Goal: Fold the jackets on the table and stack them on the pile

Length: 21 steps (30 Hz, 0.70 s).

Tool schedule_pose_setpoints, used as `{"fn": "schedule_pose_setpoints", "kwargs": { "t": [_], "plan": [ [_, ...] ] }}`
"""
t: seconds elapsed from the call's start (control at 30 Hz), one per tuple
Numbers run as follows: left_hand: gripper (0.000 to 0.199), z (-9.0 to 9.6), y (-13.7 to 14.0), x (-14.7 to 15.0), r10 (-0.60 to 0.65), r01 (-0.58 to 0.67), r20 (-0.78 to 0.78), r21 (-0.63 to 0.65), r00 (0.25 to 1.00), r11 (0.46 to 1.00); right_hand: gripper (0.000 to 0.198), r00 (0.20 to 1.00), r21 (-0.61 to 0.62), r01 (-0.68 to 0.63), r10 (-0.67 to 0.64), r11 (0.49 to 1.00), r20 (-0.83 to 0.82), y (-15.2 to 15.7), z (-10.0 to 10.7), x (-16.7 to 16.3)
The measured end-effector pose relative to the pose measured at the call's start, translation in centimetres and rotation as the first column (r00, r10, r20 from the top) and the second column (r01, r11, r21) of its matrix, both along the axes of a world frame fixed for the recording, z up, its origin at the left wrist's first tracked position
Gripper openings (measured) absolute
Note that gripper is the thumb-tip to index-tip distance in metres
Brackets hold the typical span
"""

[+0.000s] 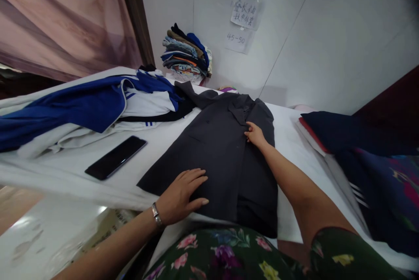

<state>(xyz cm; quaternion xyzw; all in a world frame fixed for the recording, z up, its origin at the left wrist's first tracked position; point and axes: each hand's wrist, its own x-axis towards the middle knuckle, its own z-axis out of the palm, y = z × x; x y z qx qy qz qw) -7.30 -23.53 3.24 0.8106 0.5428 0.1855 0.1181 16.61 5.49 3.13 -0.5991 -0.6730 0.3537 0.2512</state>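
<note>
A dark grey jacket (212, 149) lies spread on the white-covered table, its collar toward the wall and its hem toward me. One sleeve stretches out to the upper left; the other does not show clearly. My left hand (183, 195), with a silver bracelet at the wrist, rests on the lower left part of the jacket, fingers extended and holding nothing. Higher up, my right hand (255, 135) pinches the jacket's front edge just below the lapel, fingers closed on the cloth.
A black phone (116, 158) lies left of the jacket. Blue and white garments (81, 105) are heaped at the left. A stack of folded clothes (186, 53) stands by the wall, below handwritten paper signs (244, 14). More dark clothes (363, 158) are piled at the right.
</note>
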Motion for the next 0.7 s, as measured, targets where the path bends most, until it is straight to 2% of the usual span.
{"fn": "schedule_pose_setpoints", "kwargs": {
  "t": [0.2,0.37,0.47,0.57,0.7],
  "plan": [
    [0.062,-1.7,-0.7,0.2,-0.042,0.034,-0.125,-0.067,0.991,0.997,0.06,0.99,0.037,-0.053,0.048,0.998,0.13,0.2,-0.6,0.5],
    [0.054,-0.9,-0.6,0.1,-0.014,0.004,-0.088,-0.12,0.996,0.993,0.06,0.974,0.076,-0.089,0.07,0.993,0.214,-0.3,-1.0,1.4],
    [0.049,0.2,1.1,-0.3,0.041,-0.047,-0.065,-0.097,0.997,0.994,0.062,0.955,0.121,-0.129,0.091,0.984,0.282,0.1,-0.6,1.3],
    [0.051,1.0,3.9,-1.2,0.114,-0.118,-0.138,-0.022,0.984,0.993,0.066,0.928,0.183,-0.203,0.13,0.962,0.348,0.4,-0.2,0.4],
    [0.06,0.1,7.1,-3.3,0.241,-0.257,-0.272,-0.024,0.932,0.966,0.063,0.866,0.163,-0.344,0.246,0.925,0.435,0.2,-0.9,-1.2]
  ]
}}
